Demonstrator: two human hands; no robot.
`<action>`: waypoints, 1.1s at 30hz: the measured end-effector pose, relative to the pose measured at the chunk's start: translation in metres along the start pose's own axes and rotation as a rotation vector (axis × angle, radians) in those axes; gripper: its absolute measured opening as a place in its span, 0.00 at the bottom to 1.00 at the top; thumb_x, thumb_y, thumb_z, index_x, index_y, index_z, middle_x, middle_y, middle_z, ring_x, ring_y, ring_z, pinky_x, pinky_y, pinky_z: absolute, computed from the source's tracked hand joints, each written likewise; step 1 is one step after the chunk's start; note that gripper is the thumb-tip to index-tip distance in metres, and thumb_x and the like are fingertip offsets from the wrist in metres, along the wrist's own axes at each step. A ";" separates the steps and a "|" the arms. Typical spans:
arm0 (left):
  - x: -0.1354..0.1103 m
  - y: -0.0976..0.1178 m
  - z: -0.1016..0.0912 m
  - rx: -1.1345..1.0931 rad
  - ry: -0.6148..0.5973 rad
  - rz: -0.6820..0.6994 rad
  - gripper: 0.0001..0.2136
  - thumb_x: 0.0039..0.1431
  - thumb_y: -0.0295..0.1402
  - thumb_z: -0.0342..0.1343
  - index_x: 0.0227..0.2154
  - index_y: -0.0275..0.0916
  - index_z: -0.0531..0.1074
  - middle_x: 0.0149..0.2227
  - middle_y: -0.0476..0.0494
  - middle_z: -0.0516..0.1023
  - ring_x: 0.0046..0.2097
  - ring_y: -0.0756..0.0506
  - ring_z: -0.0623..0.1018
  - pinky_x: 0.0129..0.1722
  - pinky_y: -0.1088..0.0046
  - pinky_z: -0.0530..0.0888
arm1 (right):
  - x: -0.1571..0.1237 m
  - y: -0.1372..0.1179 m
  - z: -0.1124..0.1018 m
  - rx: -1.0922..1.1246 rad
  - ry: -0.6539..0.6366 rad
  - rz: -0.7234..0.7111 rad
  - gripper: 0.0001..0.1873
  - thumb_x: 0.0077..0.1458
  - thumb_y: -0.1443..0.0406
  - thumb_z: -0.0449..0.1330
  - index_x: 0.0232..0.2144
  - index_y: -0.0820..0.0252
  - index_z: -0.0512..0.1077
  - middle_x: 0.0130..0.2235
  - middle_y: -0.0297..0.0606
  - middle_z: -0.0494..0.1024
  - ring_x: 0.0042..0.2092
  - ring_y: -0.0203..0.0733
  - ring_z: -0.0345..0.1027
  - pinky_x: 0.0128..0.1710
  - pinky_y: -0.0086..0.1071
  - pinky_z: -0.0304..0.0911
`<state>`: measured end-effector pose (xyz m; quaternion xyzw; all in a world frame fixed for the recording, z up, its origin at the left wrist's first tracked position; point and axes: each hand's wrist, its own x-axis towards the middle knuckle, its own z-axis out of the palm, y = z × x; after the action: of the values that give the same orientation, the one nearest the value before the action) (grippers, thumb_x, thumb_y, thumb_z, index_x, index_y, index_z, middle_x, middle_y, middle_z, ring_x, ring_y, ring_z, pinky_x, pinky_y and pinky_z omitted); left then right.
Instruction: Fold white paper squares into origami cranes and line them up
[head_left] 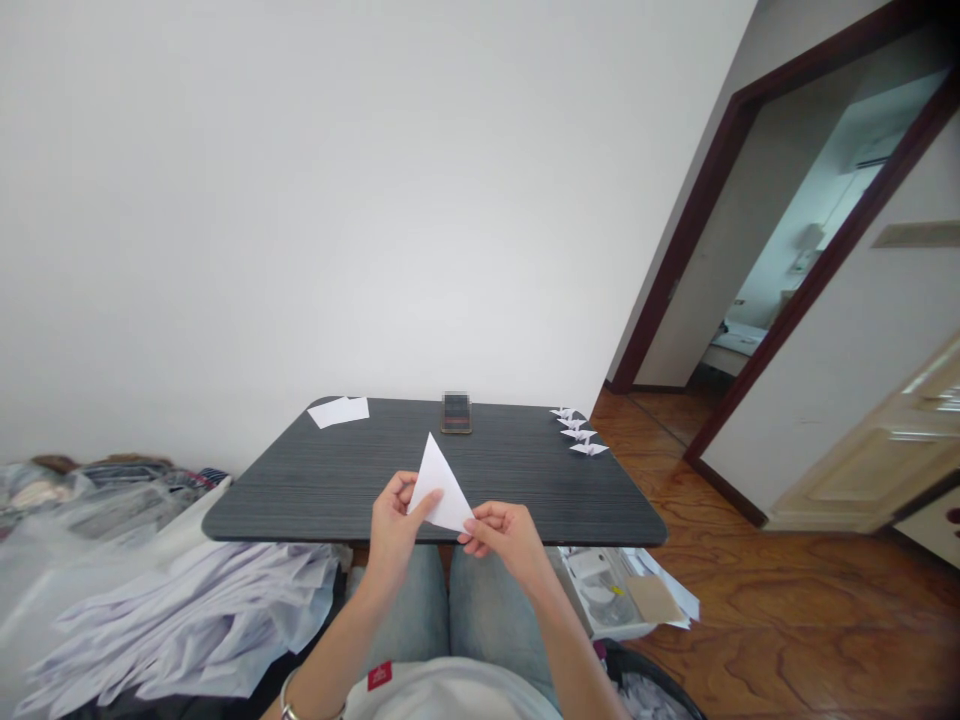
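The person is sitting at a dark wood-grain table (300, 520) with both knees in light blue jeans (450, 610) under its near edge, and both hands are working together just above this edge. The left hand (394, 530) is clamping the left side of a folded white paper triangle (439, 487), with its thumb lying across the face of the paper. The right hand (510, 540) is pinching the lower corner of the same triangle between its thumb and fingers. The hands are close but not touching, and the paper is bridging the small space between them. The triangle is staying in the air over the table edge with its point upward, and this two-sided grip seems to be keeping the layers of the paper together. On the far side of the table, a few small paper cranes (577, 430) are standing in a loose row near the right corner, perhaps because they are being kept away from the space in front of the hands. A phone (456, 412) is sitting at the far edge, and loose white paper sheets (339, 411) are lying at the far left corner, within reach but out of the way. To the left of the person, a heap of white paper and plastic (180, 620) is resting beside the knees, and an open package (607, 590) is lying on the wooden floor (780, 600) at the right.
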<state>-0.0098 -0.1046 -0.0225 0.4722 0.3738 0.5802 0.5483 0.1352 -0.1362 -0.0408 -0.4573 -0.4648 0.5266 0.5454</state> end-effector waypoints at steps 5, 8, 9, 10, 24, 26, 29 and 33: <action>0.002 0.001 -0.002 -0.016 -0.037 -0.055 0.16 0.41 0.35 0.62 0.31 0.37 0.62 0.21 0.53 0.75 0.22 0.51 0.73 0.22 0.79 0.68 | 0.002 -0.002 -0.004 0.053 0.014 -0.010 0.16 0.33 0.58 0.67 0.22 0.66 0.72 0.20 0.39 0.77 0.19 0.34 0.68 0.19 0.24 0.64; 0.002 0.002 -0.002 -0.008 -0.055 -0.046 0.20 0.42 0.35 0.61 0.37 0.38 0.60 0.23 0.52 0.76 0.22 0.50 0.74 0.22 0.77 0.70 | 0.003 -0.003 -0.003 0.084 0.028 -0.008 0.15 0.35 0.59 0.66 0.23 0.66 0.72 0.20 0.38 0.77 0.19 0.33 0.69 0.19 0.23 0.64; 0.002 0.002 -0.002 -0.007 -0.054 -0.030 0.21 0.42 0.34 0.61 0.39 0.39 0.59 0.23 0.52 0.76 0.23 0.50 0.74 0.22 0.77 0.70 | 0.003 -0.003 -0.002 0.096 0.035 -0.004 0.15 0.36 0.58 0.66 0.24 0.66 0.72 0.20 0.38 0.77 0.19 0.33 0.69 0.19 0.23 0.64; 0.002 0.002 -0.001 -0.008 -0.051 -0.010 0.23 0.42 0.34 0.61 0.40 0.40 0.57 0.24 0.52 0.76 0.23 0.49 0.74 0.22 0.77 0.71 | 0.003 -0.003 -0.001 0.109 0.044 0.001 0.16 0.37 0.58 0.66 0.25 0.66 0.72 0.20 0.38 0.77 0.19 0.34 0.70 0.19 0.22 0.64; 0.014 0.006 -0.004 -0.098 0.034 0.090 0.20 0.41 0.34 0.62 0.38 0.39 0.63 0.26 0.51 0.74 0.25 0.51 0.73 0.24 0.79 0.68 | 0.006 0.004 -0.006 0.070 0.010 0.017 0.17 0.33 0.57 0.68 0.25 0.65 0.73 0.22 0.36 0.77 0.22 0.37 0.71 0.22 0.27 0.65; 0.016 0.009 -0.006 -0.067 0.022 0.075 0.16 0.43 0.35 0.61 0.36 0.37 0.66 0.23 0.52 0.73 0.24 0.52 0.72 0.24 0.80 0.67 | 0.006 0.004 -0.007 0.059 -0.004 0.008 0.16 0.34 0.59 0.67 0.25 0.65 0.73 0.21 0.36 0.77 0.22 0.36 0.70 0.22 0.26 0.65; 0.017 0.009 -0.008 -0.014 0.018 0.063 0.10 0.45 0.36 0.59 0.27 0.35 0.68 0.21 0.52 0.73 0.23 0.54 0.70 0.22 0.82 0.65 | 0.006 0.004 -0.008 0.052 -0.001 -0.015 0.14 0.35 0.60 0.67 0.24 0.65 0.73 0.21 0.35 0.76 0.22 0.34 0.69 0.22 0.25 0.64; 0.016 0.009 -0.008 -0.014 0.008 0.028 0.10 0.45 0.37 0.59 0.24 0.35 0.67 0.22 0.50 0.74 0.23 0.53 0.71 0.23 0.82 0.66 | 0.004 0.004 -0.007 0.049 0.027 -0.036 0.13 0.35 0.61 0.67 0.24 0.65 0.74 0.20 0.34 0.76 0.21 0.34 0.68 0.22 0.26 0.64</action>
<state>-0.0194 -0.0896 -0.0140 0.4712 0.3653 0.5923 0.5419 0.1415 -0.1319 -0.0454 -0.4422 -0.4527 0.5218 0.5721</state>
